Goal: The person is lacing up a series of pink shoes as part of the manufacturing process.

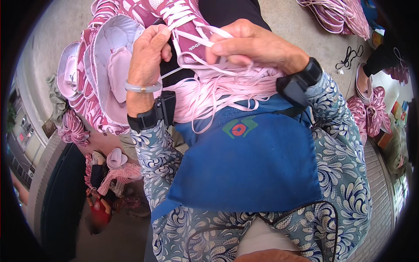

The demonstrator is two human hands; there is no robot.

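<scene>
A maroon-and-pink shoe upper (188,26) lies at the top middle, with pale laces zigzagging through its eyelets. My left hand (150,49) is closed at the upper's left edge, thumb and forefinger pinching a lace beside the eyelets. On the other side, my right hand (251,47) grips a flat pale pink shoelace (195,40) that stretches across the tongue. Loops of lace hang below the fingers. A thick bundle of pink shoelaces (190,100) spreads over my lap, on top of the blue apron (248,170).
Stacked pink shoe uppers (118,65) stand close by my left arm. More pink laces or uppers (338,17) lie at the far right, with a black cord (349,59) on the floor. One person (101,214) sits lower left; another person's foot (363,83) shows at right.
</scene>
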